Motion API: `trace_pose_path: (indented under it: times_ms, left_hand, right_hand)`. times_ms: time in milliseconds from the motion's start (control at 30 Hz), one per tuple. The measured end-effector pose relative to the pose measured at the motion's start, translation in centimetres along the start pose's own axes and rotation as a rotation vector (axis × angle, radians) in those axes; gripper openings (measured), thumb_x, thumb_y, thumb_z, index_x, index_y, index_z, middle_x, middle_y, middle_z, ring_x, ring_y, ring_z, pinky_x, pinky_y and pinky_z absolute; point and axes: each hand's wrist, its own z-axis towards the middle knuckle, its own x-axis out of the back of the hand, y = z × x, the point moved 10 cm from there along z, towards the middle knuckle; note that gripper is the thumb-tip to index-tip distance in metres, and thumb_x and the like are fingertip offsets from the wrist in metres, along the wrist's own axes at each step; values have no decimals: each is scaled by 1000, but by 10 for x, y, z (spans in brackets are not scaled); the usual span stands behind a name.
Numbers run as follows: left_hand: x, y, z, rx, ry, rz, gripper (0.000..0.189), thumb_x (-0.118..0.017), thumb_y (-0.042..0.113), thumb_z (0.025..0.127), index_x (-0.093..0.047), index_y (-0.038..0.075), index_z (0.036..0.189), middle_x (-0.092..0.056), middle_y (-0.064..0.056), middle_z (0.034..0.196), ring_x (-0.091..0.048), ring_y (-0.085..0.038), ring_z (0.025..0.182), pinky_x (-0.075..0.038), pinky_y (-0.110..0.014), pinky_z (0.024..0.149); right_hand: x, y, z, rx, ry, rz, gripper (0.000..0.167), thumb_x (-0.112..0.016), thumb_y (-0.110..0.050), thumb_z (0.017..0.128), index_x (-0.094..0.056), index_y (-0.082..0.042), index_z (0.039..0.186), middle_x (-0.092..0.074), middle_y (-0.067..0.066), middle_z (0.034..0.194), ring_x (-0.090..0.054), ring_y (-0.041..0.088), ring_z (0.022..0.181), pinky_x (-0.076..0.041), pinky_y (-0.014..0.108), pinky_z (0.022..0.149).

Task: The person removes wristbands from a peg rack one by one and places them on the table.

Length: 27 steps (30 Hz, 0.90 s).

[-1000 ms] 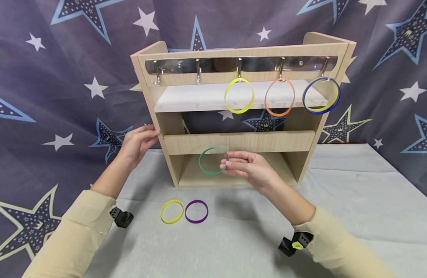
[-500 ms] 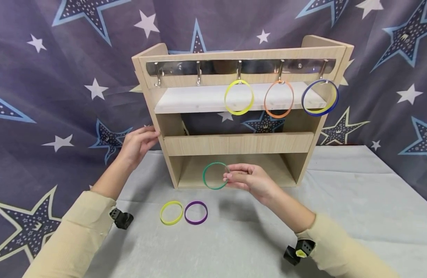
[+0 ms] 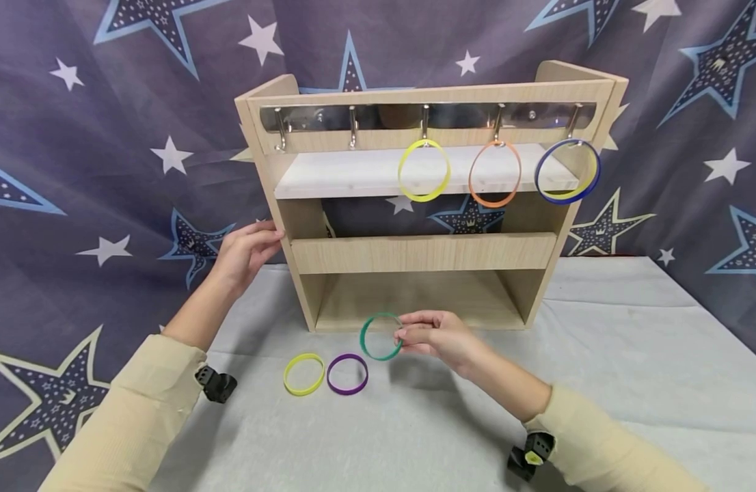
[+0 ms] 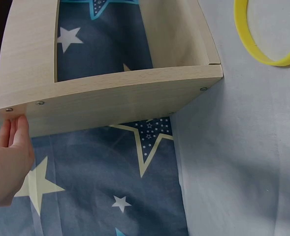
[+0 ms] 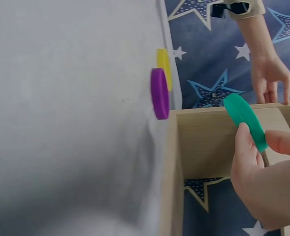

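My right hand [image 3: 428, 335] pinches a green ring [image 3: 381, 337] by its right edge, just above the grey cloth in front of the wooden shelf unit [image 3: 424, 253]. In the right wrist view the green ring [image 5: 245, 122] sits between thumb and fingers [image 5: 255, 162]. My left hand [image 3: 245, 251] rests with straight fingers against the shelf's left side panel; the left wrist view shows the fingers [image 4: 14, 135] touching the shelf's wooden edge [image 4: 110, 98]. A yellow ring [image 3: 304, 374] and a purple ring [image 3: 348, 374] lie flat on the cloth, left of the green one.
A metal hook rail [image 3: 427, 116] runs along the top of the shelf. A yellow ring [image 3: 424, 171], an orange ring [image 3: 495, 174] and a blue ring [image 3: 567, 172] hang from its three right hooks; the two left hooks [image 3: 279, 130] are bare. Starred fabric [image 3: 107, 137] hangs behind.
My right hand has lowered the green ring from in front of the bottom shelf opening down toward the cloth, near the purple ring. The left hand has stayed on the shelf's side.
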Motion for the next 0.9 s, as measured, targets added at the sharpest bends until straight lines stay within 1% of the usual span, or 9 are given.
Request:
trace_pose_path:
  times_ms: [133, 200, 367, 433, 533, 633, 700, 767, 900]
  left_hand:
    - [1, 0, 0, 2, 3, -4, 64, -60, 9, 92, -29, -8, 146, -49, -5, 129, -58, -4, 107, -40, -22, 112]
    - [1, 0, 1, -1, 3, -8, 64, -60, 9, 92, -29, -9, 146, -49, -5, 128, -59, -3, 106, -43, -20, 108]
    - [2, 1, 1, -9, 4, -19, 65, -61, 8, 92, -30, -9, 145, -51, -3, 124, -61, -2, 102, -50, -14, 97]
    - [2, 0, 1, -5, 7, -18, 64, -61, 8, 92, -29, -9, 145, -49, -8, 130, -60, -2, 103, -49, -14, 98]
    - [3, -1, 1, 10, 11, -12, 64, -59, 8, 93, -28, -7, 146, -39, -16, 144, -58, -3, 107, -43, -19, 108]
    - [3, -2, 0, 19, 11, -5, 64, -59, 9, 93, -28, -6, 147, -32, -18, 151, -56, -4, 112, -36, -24, 115]
    - [2, -2, 0, 16, 10, -3, 65, -60, 10, 93, -28, -6, 147, -33, -17, 150, -56, -5, 113, -35, -25, 116]
    - [2, -2, 1, 10, 9, -7, 64, -61, 10, 92, -29, -7, 146, -39, -16, 144, -57, -5, 111, -38, -24, 114]
    - [1, -1, 1, 4, 9, -15, 64, -61, 9, 92, -30, -8, 146, -50, -6, 129, -58, -3, 107, -42, -21, 110]
  right_hand:
    - [1, 9, 2, -12, -5, -14, 44, -60, 5, 88, -44, 19, 127, -72, -2, 83, -70, 8, 80, -59, 31, 87]
    - [1, 13, 2, -19, -12, -18, 46, -60, 4, 88, -43, 20, 127, -71, -1, 83, -70, 9, 79, -60, 29, 85]
    - [3, 21, 1, -37, -27, -58, 48, -62, 1, 88, -43, 20, 128, -71, 1, 87, -69, 10, 81, -59, 31, 87]
    - [4, 24, 0, -46, -32, -69, 48, -62, 1, 89, -43, 20, 128, -72, 2, 88, -70, 11, 83, -59, 33, 88]
    - [4, 30, 0, -63, -42, -73, 47, -62, 1, 89, -43, 20, 129, -73, 5, 91, -70, 13, 87, -58, 35, 91]
    - [4, 34, -1, -76, -51, -72, 46, -62, 2, 89, -44, 20, 128, -73, 8, 94, -71, 15, 89, -58, 36, 92]
    - [5, 37, -1, -82, -51, -75, 45, -61, 3, 89, -44, 20, 127, -73, 11, 96, -71, 16, 90, -58, 36, 92]
    - [6, 39, 0, -93, -47, -81, 44, -61, 4, 88, -45, 19, 126, -72, 15, 99, -70, 17, 90, -58, 36, 92]
    - [8, 46, 0, -126, -30, -90, 41, -61, 3, 89, -47, 18, 125, -70, 19, 102, -70, 17, 88, -58, 35, 90]
